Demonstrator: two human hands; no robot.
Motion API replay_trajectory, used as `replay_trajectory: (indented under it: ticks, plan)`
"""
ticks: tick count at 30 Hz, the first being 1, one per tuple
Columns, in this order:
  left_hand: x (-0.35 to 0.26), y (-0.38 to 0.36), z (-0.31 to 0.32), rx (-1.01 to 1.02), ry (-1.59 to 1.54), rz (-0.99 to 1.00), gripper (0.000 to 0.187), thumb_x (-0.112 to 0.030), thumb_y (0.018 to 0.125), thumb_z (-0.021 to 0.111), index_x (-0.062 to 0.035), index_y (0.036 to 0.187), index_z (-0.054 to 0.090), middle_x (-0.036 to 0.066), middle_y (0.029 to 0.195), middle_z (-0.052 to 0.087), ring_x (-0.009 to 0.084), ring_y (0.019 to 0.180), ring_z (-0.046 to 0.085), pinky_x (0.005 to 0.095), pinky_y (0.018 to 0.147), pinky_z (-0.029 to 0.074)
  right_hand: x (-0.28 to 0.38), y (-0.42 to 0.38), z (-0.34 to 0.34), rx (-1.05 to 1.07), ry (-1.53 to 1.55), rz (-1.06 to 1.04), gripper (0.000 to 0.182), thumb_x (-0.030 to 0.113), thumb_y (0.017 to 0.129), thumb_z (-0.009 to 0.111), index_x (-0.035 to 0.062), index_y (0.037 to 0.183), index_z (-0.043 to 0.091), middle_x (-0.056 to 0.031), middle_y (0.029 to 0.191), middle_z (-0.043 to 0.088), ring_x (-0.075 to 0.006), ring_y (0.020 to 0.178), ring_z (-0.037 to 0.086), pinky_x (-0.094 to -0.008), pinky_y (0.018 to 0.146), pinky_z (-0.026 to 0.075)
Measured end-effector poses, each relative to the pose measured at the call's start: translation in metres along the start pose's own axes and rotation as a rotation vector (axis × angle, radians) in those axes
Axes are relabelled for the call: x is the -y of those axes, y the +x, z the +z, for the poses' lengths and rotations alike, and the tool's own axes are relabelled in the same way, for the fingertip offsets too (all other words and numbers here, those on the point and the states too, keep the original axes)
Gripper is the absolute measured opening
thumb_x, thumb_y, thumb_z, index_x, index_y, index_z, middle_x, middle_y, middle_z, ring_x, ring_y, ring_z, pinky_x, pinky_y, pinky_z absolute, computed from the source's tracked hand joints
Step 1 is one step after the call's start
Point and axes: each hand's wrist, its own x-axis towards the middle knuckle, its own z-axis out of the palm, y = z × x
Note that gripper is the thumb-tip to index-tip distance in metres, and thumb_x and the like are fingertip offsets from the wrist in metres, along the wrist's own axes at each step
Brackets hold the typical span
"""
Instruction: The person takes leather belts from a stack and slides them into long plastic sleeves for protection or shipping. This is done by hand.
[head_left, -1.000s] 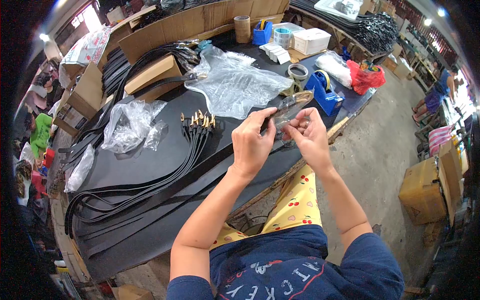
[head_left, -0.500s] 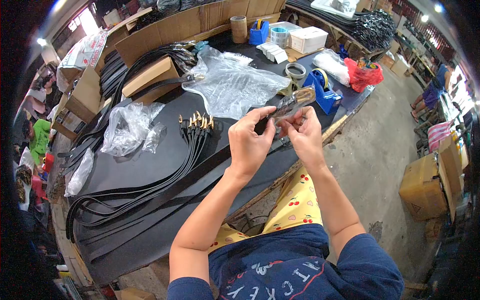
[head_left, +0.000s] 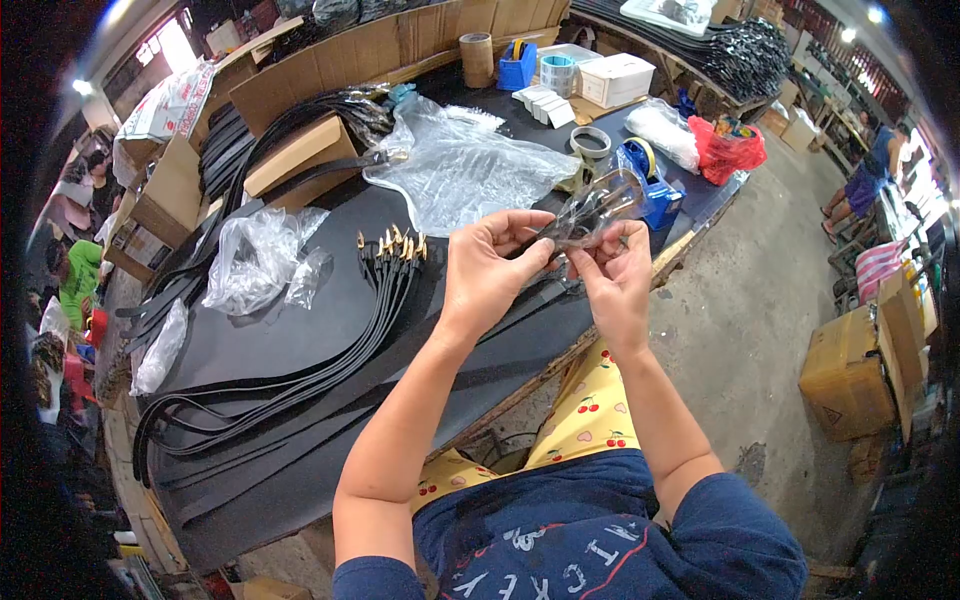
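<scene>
My left hand [head_left: 492,262] is closed on a black belt [head_left: 545,243] near its buckle end, in front of my body. A small clear plastic bag [head_left: 625,200] surrounds that end, where some gold metal shows through. My right hand [head_left: 615,275] pinches the lower edge of the bag with thumb and fingers. The two hands are a short way apart. Left of them, a bundle of black belts [head_left: 375,315] with gold buckles [head_left: 395,242] curves across the dark tabletop [head_left: 325,345]. Part of the held belt is hidden behind my left hand and forearm.
Crumpled clear plastic bags [head_left: 250,265] and a large plastic sheet [head_left: 470,165] lie on the table. Farther right stand a blue tape dispenser [head_left: 660,200], a tape roll [head_left: 591,142] and a red bag [head_left: 725,150]. A cardboard box [head_left: 848,375] sits on the floor at right.
My left hand has turned and shifted slightly left and down, its fingers now along the belt. The plastic bag has spread wider around the buckle end. My right hand has lowered a little.
</scene>
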Motion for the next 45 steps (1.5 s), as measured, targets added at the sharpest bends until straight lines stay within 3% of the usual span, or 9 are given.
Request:
replay_trajectory:
  ticks: [5, 12, 17, 22, 27, 31, 36, 40, 45]
  plan:
    - [-0.009, 0.002, -0.007, 0.143, -0.128, -0.158, 0.030, -0.003, 0.080, 0.068, 0.0060, 0.107, 0.061, 0.010, 0.084, 0.067, 0.0133, 0.072, 0.065, 0.0228, 0.069, 0.051, 0.004, -0.005, 0.002, -0.005, 0.036, -0.073, 0.036, -0.012, 0.082, 0.059, 0.0060, 0.100, 0.035, -0.0069, 0.089, 0.054, -0.0094, 0.077, 0.056, -0.0224, 0.064, 0.048]
    - [-0.004, 0.005, -0.009, 0.210, -0.215, -0.198, 0.031, -0.004, 0.078, 0.070, 0.0051, 0.106, 0.062, 0.010, 0.082, 0.067, 0.0144, 0.071, 0.065, 0.0241, 0.070, 0.051, 0.004, -0.008, -0.004, 0.023, 0.046, -0.124, 0.037, -0.012, 0.080, 0.060, 0.0059, 0.101, 0.035, -0.0107, 0.092, 0.059, -0.0121, 0.076, 0.059, -0.0240, 0.064, 0.051]
    - [-0.009, -0.002, -0.001, 0.261, -0.299, -0.278, 0.029, -0.004, 0.078, 0.070, 0.0044, 0.105, 0.063, 0.008, 0.087, 0.067, 0.0128, 0.075, 0.064, 0.0256, 0.073, 0.051, 0.009, -0.007, -0.007, 0.031, 0.239, 0.048, 0.038, -0.013, 0.079, 0.060, 0.0027, 0.109, 0.042, -0.0090, 0.096, 0.060, -0.0148, 0.078, 0.063, -0.0267, 0.061, 0.057]
    - [-0.009, 0.000, -0.003, 0.241, -0.404, -0.387, 0.030, -0.003, 0.078, 0.069, 0.0055, 0.106, 0.062, 0.009, 0.087, 0.068, 0.0151, 0.073, 0.066, 0.0247, 0.069, 0.053, -0.011, -0.002, -0.017, -0.015, 0.189, 0.154, 0.027, -0.004, 0.085, 0.060, 0.0011, 0.109, 0.051, -0.0066, 0.096, 0.062, -0.0129, 0.079, 0.062, -0.0254, 0.068, 0.054]
    - [-0.004, 0.008, -0.010, 0.133, -0.307, -0.233, 0.031, -0.003, 0.079, 0.069, 0.0060, 0.107, 0.061, 0.010, 0.086, 0.068, 0.0161, 0.072, 0.067, 0.0243, 0.068, 0.054, -0.018, -0.019, -0.019, -0.130, 0.144, 0.308, 0.019, 0.012, 0.088, 0.064, 0.0008, 0.103, 0.068, -0.0019, 0.099, 0.063, -0.0099, 0.082, 0.059, -0.0232, 0.077, 0.048]
    - [0.002, 0.005, -0.002, 0.081, -0.222, -0.133, 0.029, -0.001, 0.080, 0.068, 0.0058, 0.107, 0.061, 0.009, 0.086, 0.068, 0.0135, 0.073, 0.066, 0.0226, 0.069, 0.052, -0.010, -0.026, -0.007, -0.114, 0.219, 0.230, 0.019, 0.006, 0.084, 0.067, -0.0014, 0.102, 0.068, -0.0048, 0.103, 0.061, -0.0095, 0.091, 0.057, -0.0224, 0.081, 0.047]
    - [0.009, -0.002, 0.012, 0.013, -0.032, -0.016, 0.027, -0.001, 0.081, 0.067, 0.0051, 0.107, 0.063, 0.008, 0.090, 0.067, 0.0094, 0.080, 0.064, 0.0218, 0.072, 0.052, -0.013, -0.017, 0.004, -0.133, 0.276, 0.154, 0.013, 0.000, 0.081, 0.068, -0.0020, 0.094, 0.069, -0.0031, 0.096, 0.061, -0.0090, 0.087, 0.057, -0.0219, 0.079, 0.046]
    - [0.005, -0.006, 0.013, 0.024, -0.007, -0.005, 0.026, -0.002, 0.082, 0.066, 0.0053, 0.107, 0.063, 0.009, 0.095, 0.067, 0.0094, 0.084, 0.063, 0.0219, 0.078, 0.051, -0.014, -0.014, 0.005, -0.155, 0.336, 0.130, 0.004, -0.001, 0.081, 0.069, -0.0010, 0.084, 0.068, -0.0008, 0.087, 0.060, -0.0082, 0.081, 0.056, -0.0211, 0.075, 0.044]
    - [0.000, -0.007, 0.008, 0.126, -0.049, -0.088, 0.026, -0.003, 0.082, 0.065, 0.0075, 0.106, 0.062, 0.009, 0.095, 0.067, 0.0104, 0.085, 0.063, 0.0230, 0.078, 0.051, -0.017, -0.015, -0.003, -0.070, 0.328, 0.097, 0.001, 0.000, 0.082, 0.068, -0.0001, 0.083, 0.067, 0.0010, 0.084, 0.059, -0.0078, 0.079, 0.055, -0.0206, 0.074, 0.043]
